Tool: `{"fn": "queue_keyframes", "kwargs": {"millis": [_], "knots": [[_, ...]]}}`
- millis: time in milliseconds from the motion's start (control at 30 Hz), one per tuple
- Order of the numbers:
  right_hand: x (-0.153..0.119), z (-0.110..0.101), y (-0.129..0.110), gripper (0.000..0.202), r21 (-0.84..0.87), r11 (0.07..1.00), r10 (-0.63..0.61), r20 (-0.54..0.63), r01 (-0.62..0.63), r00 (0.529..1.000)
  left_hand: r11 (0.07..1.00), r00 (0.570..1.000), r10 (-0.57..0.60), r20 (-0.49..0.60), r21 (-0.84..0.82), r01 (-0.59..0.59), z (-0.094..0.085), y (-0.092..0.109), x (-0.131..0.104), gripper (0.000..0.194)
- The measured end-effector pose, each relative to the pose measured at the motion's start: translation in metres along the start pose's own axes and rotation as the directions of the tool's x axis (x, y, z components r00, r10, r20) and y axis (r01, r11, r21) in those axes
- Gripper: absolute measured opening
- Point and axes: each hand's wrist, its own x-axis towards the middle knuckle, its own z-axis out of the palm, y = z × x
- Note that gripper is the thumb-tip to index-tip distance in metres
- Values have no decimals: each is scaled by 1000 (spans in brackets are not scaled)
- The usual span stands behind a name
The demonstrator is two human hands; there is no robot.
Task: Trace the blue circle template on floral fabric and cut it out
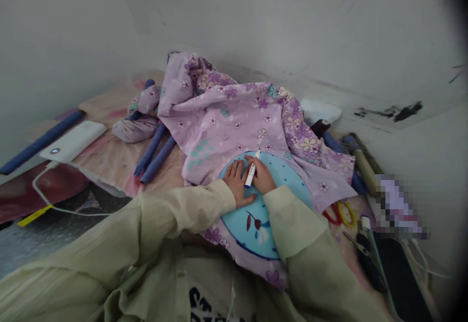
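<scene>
Hands [236,181] on round, flowered blue disc [239,227].

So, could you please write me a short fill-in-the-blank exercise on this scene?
The left hand lies on a round disc coloured mostly ____.
The right hand holds a marker with a mostly ____ body.
The purple cloth under the disc is patterned with ____.
Missing words: blue; white; flowers.
</scene>
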Motion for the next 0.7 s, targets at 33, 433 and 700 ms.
{"fn": "queue_keyframes", "kwargs": {"millis": [33, 433, 700], "knots": [[0, 0, 0, 32, 6, 1000, 6, 1, -6, 1000, 1000, 1000, 8, 0, 0, -8, 1, -1, 0, 92], [-4, -31, -25, 13, 158, 981, 127, -96, -111, 987, 999, 999, 26, 45, 20, -26, -5, 1, -1, 103], [52, -83, -63, 41, 411, 879, 274, -20, -242, 962, 1000, 999, 24, 36, 7, -25, -3, 0, -1, 102]]}}
